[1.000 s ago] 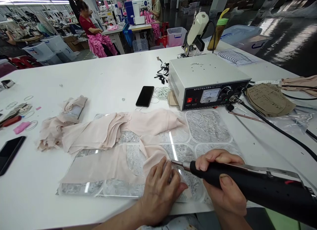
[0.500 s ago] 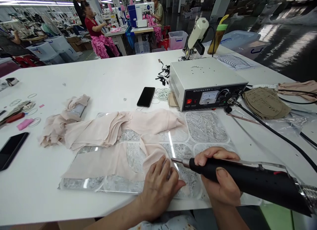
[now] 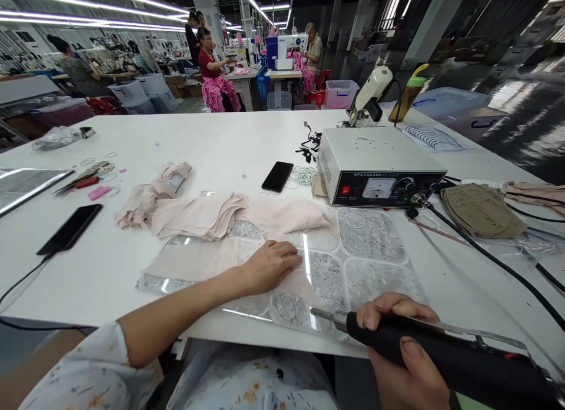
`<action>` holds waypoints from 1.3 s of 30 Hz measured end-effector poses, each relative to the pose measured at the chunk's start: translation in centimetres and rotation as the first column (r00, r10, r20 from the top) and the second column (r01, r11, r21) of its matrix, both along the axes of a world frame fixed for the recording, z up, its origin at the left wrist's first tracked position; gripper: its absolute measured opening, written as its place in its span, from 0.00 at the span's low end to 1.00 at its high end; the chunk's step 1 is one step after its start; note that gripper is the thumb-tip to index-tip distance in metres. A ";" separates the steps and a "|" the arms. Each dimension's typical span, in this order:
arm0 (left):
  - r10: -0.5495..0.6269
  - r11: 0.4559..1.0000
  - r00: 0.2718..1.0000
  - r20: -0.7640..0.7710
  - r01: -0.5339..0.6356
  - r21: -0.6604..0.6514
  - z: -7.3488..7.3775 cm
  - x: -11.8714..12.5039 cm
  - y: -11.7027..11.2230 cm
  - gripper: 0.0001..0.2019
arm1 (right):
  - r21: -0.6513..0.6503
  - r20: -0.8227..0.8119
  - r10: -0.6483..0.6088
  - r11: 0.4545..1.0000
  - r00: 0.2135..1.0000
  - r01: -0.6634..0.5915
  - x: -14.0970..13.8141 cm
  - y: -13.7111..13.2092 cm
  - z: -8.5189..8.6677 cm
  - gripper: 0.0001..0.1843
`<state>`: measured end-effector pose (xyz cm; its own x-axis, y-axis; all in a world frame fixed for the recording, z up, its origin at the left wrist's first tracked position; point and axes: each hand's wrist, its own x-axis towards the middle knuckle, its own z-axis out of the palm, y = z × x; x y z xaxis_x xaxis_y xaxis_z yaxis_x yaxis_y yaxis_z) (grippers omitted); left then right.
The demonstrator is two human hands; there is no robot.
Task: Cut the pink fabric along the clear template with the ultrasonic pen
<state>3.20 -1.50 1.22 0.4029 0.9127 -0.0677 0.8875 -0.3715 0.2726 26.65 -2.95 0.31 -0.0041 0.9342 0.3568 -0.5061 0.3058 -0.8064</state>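
Observation:
My left hand [image 3: 274,265] is on the thin beige fabric piece [image 3: 296,287], fingers bent and close together at its upper part; the thumb is hidden. More of this pale cloth [image 3: 194,260] lies flat to the left. My right hand [image 3: 404,333] is wrapped round a black handheld ultrasonic cutter [image 3: 424,345], its metal tip pointing left, close to the fabric's lower corner. Beneath lies a clear-topped, grey-patterned board [image 3: 375,283]. Behind my left hand a layered stack of beige fabric pieces [image 3: 200,215] stretches across the board.
A grey control box [image 3: 379,157] stands at back right, its black cable [image 3: 489,251] curving toward the cutter. A phone [image 3: 277,176] lies near the box, another phone [image 3: 70,227] at left. Brown pattern pieces [image 3: 483,210] lie right. Other people work at sewing machines beyond the table.
My left hand has moved up and slightly left over the fabric, away from the cutter tip. The cutter has come a little toward me. The camera view has shifted.

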 end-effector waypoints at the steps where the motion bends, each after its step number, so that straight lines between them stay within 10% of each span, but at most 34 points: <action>1: 0.009 0.999 1.000 -0.005 -0.010 -0.038 0.3 0.0 0.5 0.10 | -0.001 0.005 -0.005 1.000 1.000 0.005 0.0 0.1 -0.2 0.06; 10: 0.296 0.923 0.955 0.031 -0.278 -0.267 0.9 0.5 3.0 0.06 | 0.011 -0.003 -0.404 0.915 0.915 0.404 0.5 3.0 -0.6 0.11; 17: 0.320 0.912 0.946 0.049 -0.293 -0.288 1.4 -0.1 -0.1 0.07 | -0.127 -0.053 -0.410 0.907 0.910 0.402 2.1 1.5 -0.5 0.10; 21: 0.008 0.997 0.996 0.084 -0.001 -0.078 1.6 -1.4 -1.1 0.11 | -0.113 -0.076 -0.352 0.933 0.933 0.343 2.1 0.5 -0.6 0.11; 25: -0.493 0.860 0.869 0.033 0.481 0.169 0.3 -1.6 0.3 0.11 | -0.110 -0.113 -0.366 0.929 0.924 0.354 1.6 0.2 -0.9 0.11; 34: -0.348 0.878 0.937 -0.017 0.333 0.344 -1.9 0.5 0.8 0.15 | -0.092 -0.144 -0.545 0.838 0.826 0.537 2.0 0.1 -1.2 0.09; 39: -0.533 0.790 0.846 0.021 0.489 0.368 -1.0 0.2 2.9 0.13 | -0.116 -0.148 -0.593 0.805 0.792 0.582 2.3 -0.9 -1.2 0.10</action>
